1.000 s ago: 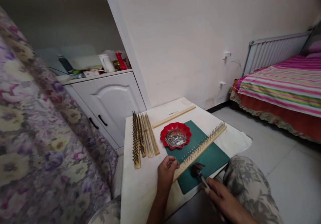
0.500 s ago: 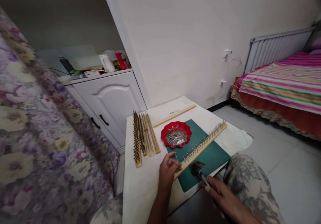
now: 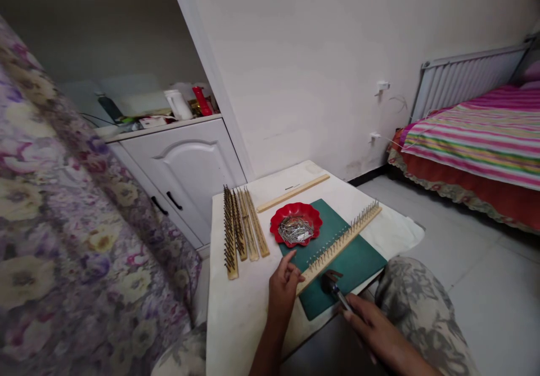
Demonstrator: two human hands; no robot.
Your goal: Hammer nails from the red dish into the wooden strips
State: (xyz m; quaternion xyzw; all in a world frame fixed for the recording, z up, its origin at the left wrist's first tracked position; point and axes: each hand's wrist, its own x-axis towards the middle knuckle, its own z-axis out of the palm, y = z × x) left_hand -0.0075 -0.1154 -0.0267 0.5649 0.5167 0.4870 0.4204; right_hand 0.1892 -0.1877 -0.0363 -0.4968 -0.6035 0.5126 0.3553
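Note:
My left hand is at the near end of a wooden strip, its fingers curled and the index fingertip raised. Whatever is between those fingers is too small to make out. A row of upright nails stands along most of the strip, which lies slantwise across a green mat. My right hand is closed round the handle of a hammer; its dark head is low over the mat, just right of the strip. Beyond my left hand sits a red scalloped bowl with many loose nails.
On the left of the white table lie several nail-studded wooden strips. A bare wooden strip lies at the back, with a dark nail beyond it. My camouflage-covered knee is by the right edge.
The nail that showed at my left fingertips is no longer discernible. My left hand has shifted very slightly; the right hand and hammer are almost unmoved.

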